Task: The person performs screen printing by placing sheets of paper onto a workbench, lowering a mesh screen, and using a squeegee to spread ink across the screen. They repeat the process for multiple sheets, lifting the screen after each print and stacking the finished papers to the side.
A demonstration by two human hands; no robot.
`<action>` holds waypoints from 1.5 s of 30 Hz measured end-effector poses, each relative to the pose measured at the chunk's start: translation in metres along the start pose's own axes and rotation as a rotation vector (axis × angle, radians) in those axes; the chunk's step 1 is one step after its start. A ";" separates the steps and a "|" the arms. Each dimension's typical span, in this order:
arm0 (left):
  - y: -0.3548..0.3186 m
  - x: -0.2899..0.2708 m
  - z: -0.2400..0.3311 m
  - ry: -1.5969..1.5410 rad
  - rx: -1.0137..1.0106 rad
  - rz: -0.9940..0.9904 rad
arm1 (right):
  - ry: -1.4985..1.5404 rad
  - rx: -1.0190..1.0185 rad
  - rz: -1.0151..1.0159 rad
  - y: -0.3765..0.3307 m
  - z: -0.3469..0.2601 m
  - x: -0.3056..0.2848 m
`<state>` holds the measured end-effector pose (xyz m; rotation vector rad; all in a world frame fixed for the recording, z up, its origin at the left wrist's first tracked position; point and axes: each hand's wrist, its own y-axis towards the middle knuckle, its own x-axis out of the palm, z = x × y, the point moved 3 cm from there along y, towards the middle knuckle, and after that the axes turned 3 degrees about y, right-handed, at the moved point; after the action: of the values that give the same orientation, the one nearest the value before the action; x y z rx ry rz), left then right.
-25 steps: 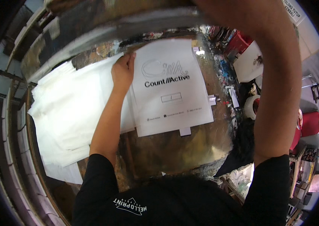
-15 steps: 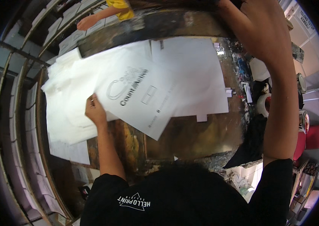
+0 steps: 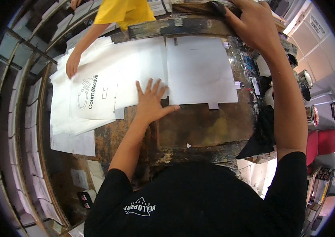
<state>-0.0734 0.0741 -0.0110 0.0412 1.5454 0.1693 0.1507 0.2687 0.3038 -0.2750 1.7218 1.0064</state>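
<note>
My left hand is open, fingers spread, over the inner edge of the white paper sheets; whether it presses on them I cannot tell. A printed white sheet with black lettering and a line drawing lies on top of the pile to its left. Beyond its fingertips, a single blank white sheet lies on the worktable. High at the right, my right hand is closed on the edge of a dark, stained frame, its fingers partly out of view.
At the far left a person in a yellow shirt reaches a hand onto the pile. Racks with sheets line the left side. Paint tins, a black cloth and a red chair stand or hang at right.
My left hand has let go of the printed sheet, which now lies on the pile at left, and has moved right with fingers spread. The co-worker's hand has come down onto the pile.
</note>
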 end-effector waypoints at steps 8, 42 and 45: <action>0.054 0.012 0.116 -0.220 0.232 -0.099 | 0.020 -0.164 0.111 0.001 0.005 0.002; 0.012 -0.131 0.021 -1.668 -0.386 0.402 | 0.111 -0.328 -0.376 -0.039 0.036 0.055; -0.029 -0.086 0.039 -1.194 -0.416 0.298 | 0.118 -0.306 -0.463 -0.089 0.026 0.103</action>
<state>-0.0337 0.0365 0.0717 0.0324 0.2879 0.5793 0.1818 0.2619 0.1686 -0.9025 1.5023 0.9129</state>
